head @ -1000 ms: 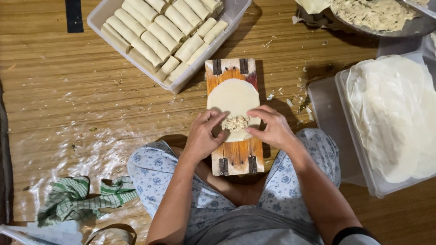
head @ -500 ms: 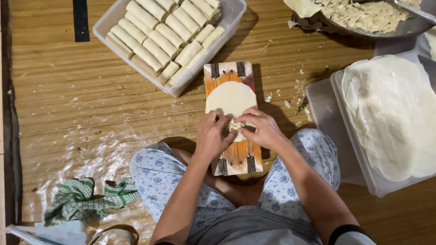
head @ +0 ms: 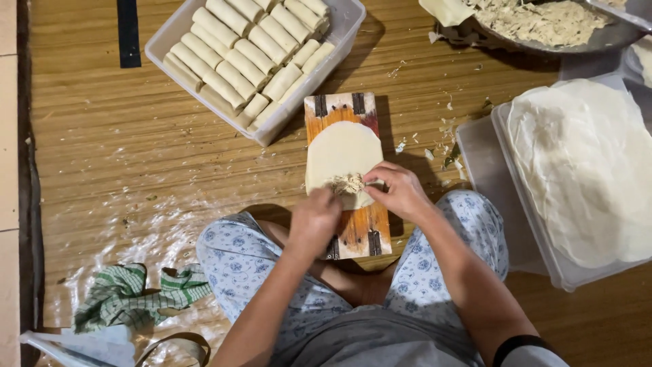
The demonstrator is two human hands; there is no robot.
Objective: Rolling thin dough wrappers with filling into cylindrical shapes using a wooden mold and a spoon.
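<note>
Head view looks down at a round wrapper (head: 339,153) on a wooden board (head: 353,231) on the floor. Its near edge, with the filling (head: 348,183), lies under both hands. Left hand (head: 314,219) and right hand (head: 397,190) pinch that edge, equally close.

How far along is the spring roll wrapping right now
Done: a tub of finished rolls, nearly full. In hand: both hands, left hand and right hand, shape filling on one round wrapper on the board. Left: a stack of wrappers and a pan of filling.
</note>
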